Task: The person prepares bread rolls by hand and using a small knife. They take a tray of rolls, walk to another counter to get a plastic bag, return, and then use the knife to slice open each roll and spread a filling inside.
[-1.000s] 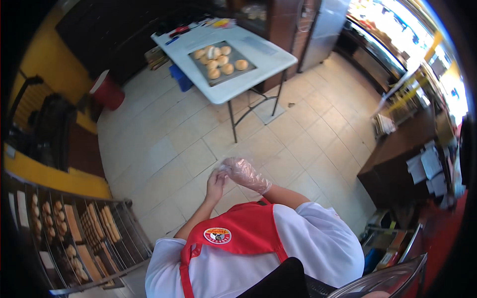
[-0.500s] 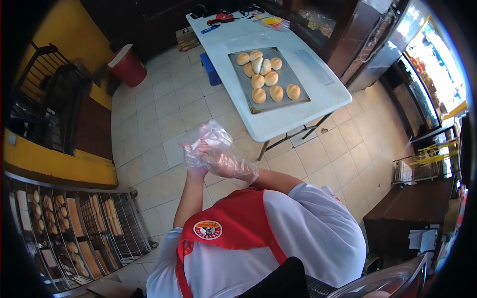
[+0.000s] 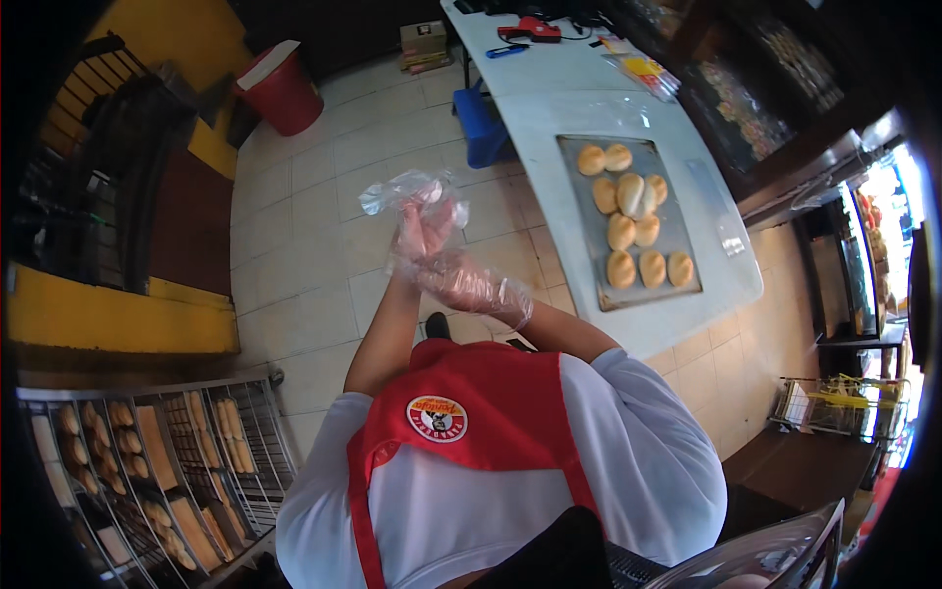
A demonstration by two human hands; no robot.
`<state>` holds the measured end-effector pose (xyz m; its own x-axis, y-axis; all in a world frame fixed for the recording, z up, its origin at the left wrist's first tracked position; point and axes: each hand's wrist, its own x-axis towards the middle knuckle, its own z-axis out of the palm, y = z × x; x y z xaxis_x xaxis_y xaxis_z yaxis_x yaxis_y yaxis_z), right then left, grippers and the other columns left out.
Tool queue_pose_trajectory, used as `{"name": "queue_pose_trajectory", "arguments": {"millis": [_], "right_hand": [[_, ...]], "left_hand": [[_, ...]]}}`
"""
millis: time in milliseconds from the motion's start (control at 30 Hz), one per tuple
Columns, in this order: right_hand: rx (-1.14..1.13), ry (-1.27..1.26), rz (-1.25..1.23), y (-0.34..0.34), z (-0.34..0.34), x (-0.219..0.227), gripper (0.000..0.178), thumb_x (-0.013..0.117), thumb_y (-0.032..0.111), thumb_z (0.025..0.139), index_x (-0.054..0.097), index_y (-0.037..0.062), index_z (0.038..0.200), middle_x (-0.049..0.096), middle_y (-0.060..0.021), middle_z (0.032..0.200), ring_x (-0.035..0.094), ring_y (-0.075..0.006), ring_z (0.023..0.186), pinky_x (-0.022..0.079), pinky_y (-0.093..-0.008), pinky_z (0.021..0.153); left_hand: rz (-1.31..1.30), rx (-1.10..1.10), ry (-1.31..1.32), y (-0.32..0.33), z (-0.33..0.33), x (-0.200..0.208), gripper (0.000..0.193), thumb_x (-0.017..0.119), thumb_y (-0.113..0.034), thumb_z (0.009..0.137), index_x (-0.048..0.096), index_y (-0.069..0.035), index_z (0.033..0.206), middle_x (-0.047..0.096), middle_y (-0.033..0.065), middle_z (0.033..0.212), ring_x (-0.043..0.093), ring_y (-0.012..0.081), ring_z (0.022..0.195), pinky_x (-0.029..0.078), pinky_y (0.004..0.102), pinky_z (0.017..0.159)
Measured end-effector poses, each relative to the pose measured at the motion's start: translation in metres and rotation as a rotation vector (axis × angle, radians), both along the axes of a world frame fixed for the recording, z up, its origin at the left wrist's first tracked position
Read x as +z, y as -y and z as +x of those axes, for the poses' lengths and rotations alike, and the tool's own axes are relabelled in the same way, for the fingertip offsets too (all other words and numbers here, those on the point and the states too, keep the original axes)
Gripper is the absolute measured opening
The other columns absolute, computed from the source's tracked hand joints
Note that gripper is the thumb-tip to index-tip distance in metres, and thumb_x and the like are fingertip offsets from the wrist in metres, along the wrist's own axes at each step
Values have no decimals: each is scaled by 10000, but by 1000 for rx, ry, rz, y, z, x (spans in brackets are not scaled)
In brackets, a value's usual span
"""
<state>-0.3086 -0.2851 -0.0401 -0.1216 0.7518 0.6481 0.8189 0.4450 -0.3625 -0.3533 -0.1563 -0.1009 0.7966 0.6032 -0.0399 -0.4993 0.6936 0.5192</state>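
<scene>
In front of my chest, over the floor, my two hands are together. My left hand [image 3: 427,228] points away from me inside a loose clear plastic glove [image 3: 378,199], whose crumpled film sticks out around the fingers. The fingers look stretched out, though the film partly blurs them. My right hand [image 3: 459,282] wears a clear plastic glove too and closes on the glove film at my left wrist. To the right, a metal baking tray [image 3: 628,292] on the white table [image 3: 549,108] holds several round golden rolls [image 3: 621,232], apart from my hands.
A red scanner-like tool [image 3: 530,31], a blue pen-like item [image 3: 507,51] and plastic packets [image 3: 648,74] lie at the table's far end. Beneath is a blue stool [image 3: 479,128]. A red bin [image 3: 283,93] stands far left; a wire rack [image 3: 270,442] of breads is near left.
My right hand has slid from the left hand's fingers down toward its wrist, and the left hand shows more above it. The view has shifted, so the table sits farther right.
</scene>
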Motion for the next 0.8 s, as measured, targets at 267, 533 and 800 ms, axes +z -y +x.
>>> {"name": "queue_pose_trajectory", "arguments": {"millis": [267, 533, 800], "right_hand": [[-118, 16, 46, -131, 25, -3, 180, 613, 114, 696, 596, 46, 861, 598, -175, 727, 617, -329, 675, 491, -441, 603], [-446, -180, -391, -208, 117, 25, 161, 614, 167, 786, 608, 42, 887, 632, -185, 860, 623, -354, 776, 502, -429, 679], [47, -450, -329, -290, 259, -14, 144, 554, 121, 834, 600, 17, 922, 608, -180, 907, 570, -356, 917, 459, -432, 809]], "left_hand": [[733, -282, -324, -120, 25, -6, 564, 563, -477, 881, 528, -19, 1209, 561, 121, 1147, 539, 268, 1063, 447, 409, 907], [-76, -453, -230, -215, 125, -22, 606, 501, -552, 892, 541, -7, 1154, 615, 126, 1006, 606, 252, 901, 528, 414, 784], [-3, -269, -132, -288, 264, -31, 651, 546, -473, 898, 367, -63, 1372, 436, 65, 1320, 471, 239, 1157, 432, 447, 949]]}}
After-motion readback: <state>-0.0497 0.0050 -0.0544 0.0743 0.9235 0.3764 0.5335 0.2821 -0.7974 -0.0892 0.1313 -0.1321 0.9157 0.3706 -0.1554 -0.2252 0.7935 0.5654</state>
